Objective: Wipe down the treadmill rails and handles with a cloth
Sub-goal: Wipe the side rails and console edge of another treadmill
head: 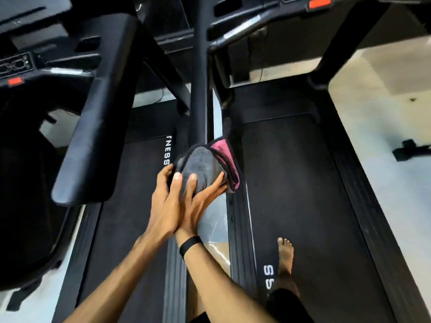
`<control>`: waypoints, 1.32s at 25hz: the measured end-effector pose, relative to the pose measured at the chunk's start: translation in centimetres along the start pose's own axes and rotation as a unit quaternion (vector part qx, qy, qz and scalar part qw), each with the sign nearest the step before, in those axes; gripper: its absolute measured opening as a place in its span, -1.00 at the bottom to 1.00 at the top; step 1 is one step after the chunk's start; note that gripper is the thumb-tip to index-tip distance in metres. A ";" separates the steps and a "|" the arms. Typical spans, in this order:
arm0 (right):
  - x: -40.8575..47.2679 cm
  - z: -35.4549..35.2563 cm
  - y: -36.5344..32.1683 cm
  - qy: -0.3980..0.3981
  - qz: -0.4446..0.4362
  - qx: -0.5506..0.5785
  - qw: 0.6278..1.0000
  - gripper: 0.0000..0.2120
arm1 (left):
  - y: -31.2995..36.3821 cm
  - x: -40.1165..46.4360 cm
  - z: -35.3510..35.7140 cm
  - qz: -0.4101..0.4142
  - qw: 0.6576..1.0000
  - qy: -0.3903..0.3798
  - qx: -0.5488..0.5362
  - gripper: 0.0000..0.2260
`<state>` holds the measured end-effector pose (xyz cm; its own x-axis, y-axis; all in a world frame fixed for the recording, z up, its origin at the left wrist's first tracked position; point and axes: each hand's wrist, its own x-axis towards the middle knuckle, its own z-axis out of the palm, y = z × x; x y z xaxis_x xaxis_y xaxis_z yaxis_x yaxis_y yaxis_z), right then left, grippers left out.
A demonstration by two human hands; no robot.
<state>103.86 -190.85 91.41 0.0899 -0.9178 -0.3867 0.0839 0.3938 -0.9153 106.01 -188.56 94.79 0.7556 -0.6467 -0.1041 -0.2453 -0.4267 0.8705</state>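
A grey cloth (200, 164) with a pink side and dark edging is wrapped over the near end of a black treadmill handrail (200, 89) that runs away from me in the middle of the view. My left hand (163, 201) grips the cloth's left side, thumb on top. My right hand (199, 201), with a black wristband, holds the cloth from the right and below, thumb on the grey face. The two hands touch each other. The rail's tip is hidden inside the cloth.
A wide black padded handrail (100, 113) of the left treadmill slants beside my hands. The right treadmill's belt (298, 183) lies below, with my bare foot (285, 255) on it. Consoles with orange-red tabs (320, 3) and a silver-banded grip (238, 26) lie ahead. Pale floor (384, 117) shows to the right.
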 end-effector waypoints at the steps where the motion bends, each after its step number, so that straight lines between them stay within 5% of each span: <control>1: -0.2 0.2 -0.3 0.018 0.030 0.057 0.998 -0.34 | 0.0 0.4 -0.3 0.016 1.000 -0.020 0.006 -0.48; 4: 1.6 -0.6 0.0 0.035 0.127 0.189 0.973 -0.49 | -0.3 1.7 -0.2 0.051 0.996 -0.074 0.018 -0.42; 9: 10.4 -1.6 3.1 -0.130 0.257 0.200 0.936 -0.60 | 0.5 3.9 0.4 0.041 0.996 -0.076 0.009 -0.45; 16: 7.0 -1.4 1.3 -0.045 0.118 0.080 0.989 -0.54 | 2.4 10.1 3.9 0.075 0.994 -0.061 0.045 -0.51; 20: 14.7 -0.7 3.9 -0.158 0.191 0.011 0.969 -0.45 | 4.4 15.5 5.8 0.081 0.992 -0.018 0.092 -0.38; 23: 19.6 0.7 2.6 -0.148 0.259 0.026 0.954 -0.52 | 6.3 17.5 7.6 0.054 0.990 0.023 0.132 -0.43; 25: 20.8 1.3 -1.2 -0.160 0.202 -0.059 0.964 -0.43 | 4.9 17.9 9.0 0.025 0.983 0.015 0.179 -0.51; 27: 19.1 1.0 -3.5 -0.155 0.057 -0.160 0.973 -0.43 | 2.5 18.4 9.0 -0.027 0.984 -0.023 0.174 -0.41; 29: 15.7 -0.7 -4.3 -0.135 -0.046 -0.151 0.978 -0.39 | 1.7 18.8 8.6 -0.021 0.978 -0.030 0.208 -0.35; 33: 14.5 -0.8 -2.1 -0.148 -0.009 -0.136 0.980 -0.15 | 4.5 18.3 8.3 0.028 0.983 -0.021 0.179 -0.49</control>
<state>104.23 -205.03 87.62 0.3773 -0.8539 -0.3585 -0.1765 0.3137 -0.9330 113.68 -207.52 92.81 0.7104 -0.6983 -0.0874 -0.4897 -0.5797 0.6513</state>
